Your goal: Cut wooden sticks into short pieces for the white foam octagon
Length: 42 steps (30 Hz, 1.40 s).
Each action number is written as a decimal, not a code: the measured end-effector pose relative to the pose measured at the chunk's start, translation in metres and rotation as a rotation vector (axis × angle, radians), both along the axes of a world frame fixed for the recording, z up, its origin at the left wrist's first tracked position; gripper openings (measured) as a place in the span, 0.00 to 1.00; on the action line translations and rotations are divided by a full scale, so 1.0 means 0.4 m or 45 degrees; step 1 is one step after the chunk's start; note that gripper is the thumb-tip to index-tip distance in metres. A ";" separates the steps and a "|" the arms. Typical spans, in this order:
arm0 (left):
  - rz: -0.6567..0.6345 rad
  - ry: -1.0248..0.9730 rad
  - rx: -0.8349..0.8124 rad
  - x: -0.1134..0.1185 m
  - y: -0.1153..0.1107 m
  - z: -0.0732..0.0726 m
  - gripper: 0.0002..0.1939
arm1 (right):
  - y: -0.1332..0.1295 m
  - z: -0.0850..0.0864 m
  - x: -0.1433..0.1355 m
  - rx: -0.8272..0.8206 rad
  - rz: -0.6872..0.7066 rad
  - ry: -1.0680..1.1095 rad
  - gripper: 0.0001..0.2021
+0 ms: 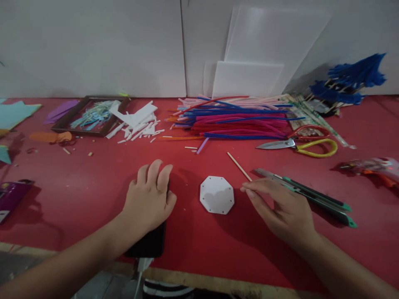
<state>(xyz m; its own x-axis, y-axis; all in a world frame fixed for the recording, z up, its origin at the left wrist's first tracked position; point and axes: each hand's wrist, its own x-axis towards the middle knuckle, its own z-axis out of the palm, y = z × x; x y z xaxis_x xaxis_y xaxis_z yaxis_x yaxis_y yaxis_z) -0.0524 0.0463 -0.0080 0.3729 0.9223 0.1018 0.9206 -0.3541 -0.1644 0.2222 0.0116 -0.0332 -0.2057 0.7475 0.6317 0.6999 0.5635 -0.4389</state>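
My left hand (149,197) rests over a black phone (149,243), its fingers slightly bent and apart, with nothing held in them. Between thumb and forefinger, my right hand (280,205) pinches the near end of a thin wooden stick (238,165), which points up and to the left. A white octagonal piece (217,195) with small holes along its edge lies flat on the red table between the two hands. Just beyond my right hand are two cutter knives (321,199) with black and green handles, partly hidden by the hand.
Colourful pipe cleaners (237,118) lie at the back, beside scissors (311,143) and a glue gun (370,166). White scraps (140,120) and a framed tray (59,123) of paper strips are back left. A purple object (14,199) lies far left, blue flower-like items (349,83) back right.
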 end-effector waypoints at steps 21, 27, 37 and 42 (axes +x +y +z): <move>-0.044 -0.003 -0.081 -0.001 0.005 0.020 0.26 | 0.040 -0.045 0.048 0.060 -0.270 -0.181 0.06; -0.308 -0.215 -0.270 0.016 0.038 0.045 0.41 | 0.035 -0.076 0.033 -0.049 -0.477 -0.464 0.09; -0.685 -0.438 -0.718 0.141 0.083 0.021 0.53 | 0.023 -0.060 0.029 -0.056 -0.435 -0.458 0.10; -0.548 -0.290 -0.585 0.140 0.115 0.040 0.43 | 0.018 -0.061 0.032 -0.079 -0.441 -0.474 0.12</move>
